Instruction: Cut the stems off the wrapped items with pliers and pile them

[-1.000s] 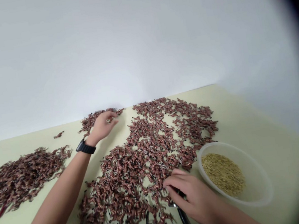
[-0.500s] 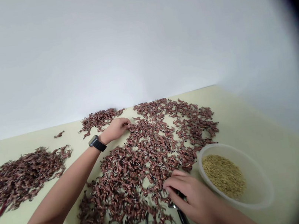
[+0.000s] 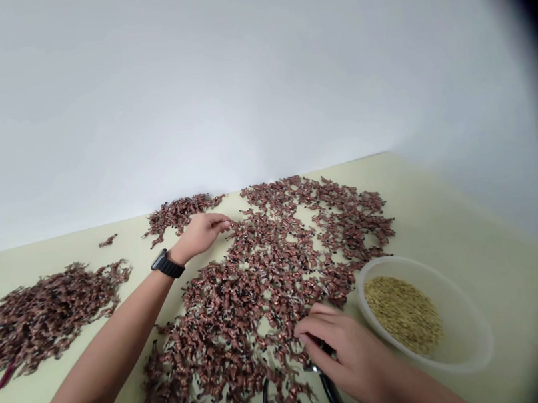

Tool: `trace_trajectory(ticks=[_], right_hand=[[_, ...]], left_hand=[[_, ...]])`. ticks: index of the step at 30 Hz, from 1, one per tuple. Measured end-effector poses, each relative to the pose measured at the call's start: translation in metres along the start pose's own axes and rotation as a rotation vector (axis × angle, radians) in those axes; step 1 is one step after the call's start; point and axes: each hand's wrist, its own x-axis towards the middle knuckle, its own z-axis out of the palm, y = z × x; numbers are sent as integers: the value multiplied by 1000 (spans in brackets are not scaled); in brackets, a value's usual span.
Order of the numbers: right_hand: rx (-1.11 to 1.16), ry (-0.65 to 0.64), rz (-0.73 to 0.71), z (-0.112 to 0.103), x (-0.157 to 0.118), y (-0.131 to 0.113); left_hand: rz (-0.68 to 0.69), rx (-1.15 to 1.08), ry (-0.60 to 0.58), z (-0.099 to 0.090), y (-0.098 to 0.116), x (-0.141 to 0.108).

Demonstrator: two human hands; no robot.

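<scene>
A broad spread of small brown figurines [image 3: 261,283], with animal-like bodies and dark feet, covers the middle of the table. My left hand [image 3: 203,232], wearing a black watch [image 3: 167,264], reaches to the far left edge of this spread. Its thumb and fingers are pinched together, and what lies between the tips is too small to make out. My right hand [image 3: 347,351] rests curled at the near right of the spread, thumb against fingers. Below it lies a tool with black handles [image 3: 335,399], partly hidden. Whether that hand grips anything is unclear.
Right of my right hand stands a translucent plastic bowl [image 3: 463,334] holding many small yellowish pieces [image 3: 405,316]. Another figurine heap [image 3: 48,315] lies at left, with dark red handles at its near edge. A smaller pile [image 3: 177,214] sits by the white wall [image 3: 231,86], and a lone figurine [image 3: 108,241] lies apart.
My left hand has drawn slightly left and back from the spread, its fingers straighter and still pinched. My right hand has stayed nearly in place.
</scene>
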Motion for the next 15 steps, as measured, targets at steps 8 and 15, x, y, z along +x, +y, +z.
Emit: trace_trajectory(ticks=[8, 15], right_hand=[[1, -16, 8, -4, 0, -4], [14, -14, 10, 0, -1, -1]], left_hand=[[-75, -244, 17, -5, 2, -6], [-140, -488, 62, -16, 10, -11]])
